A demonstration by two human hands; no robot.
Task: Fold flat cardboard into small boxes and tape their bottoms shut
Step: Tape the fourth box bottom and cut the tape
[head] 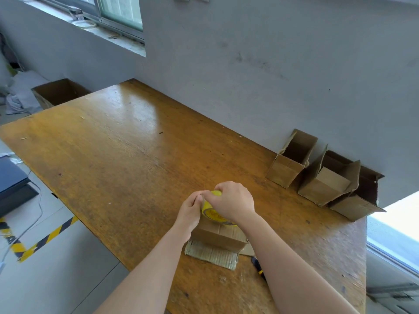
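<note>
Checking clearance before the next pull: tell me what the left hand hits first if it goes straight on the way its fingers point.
The yellow tape roll, gripped from above by the right hand. The left hand seems to pinch at the roll's near edge, so there is hardly any gap, though depth is hard to judge.

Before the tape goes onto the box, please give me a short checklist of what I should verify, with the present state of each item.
1. Tape roll held firmly by the right hand: ok.
2. Left hand pinching at the roll's edge: ok.
3. Free tape end lifted: cannot tell, too small.
4. Box under the hands, upper flaps closed: ok.
5. Dark-and-yellow tool on the table, beside the right forearm: ok.
6. Finished boxes standing apart, along the wall: ok.
</note>
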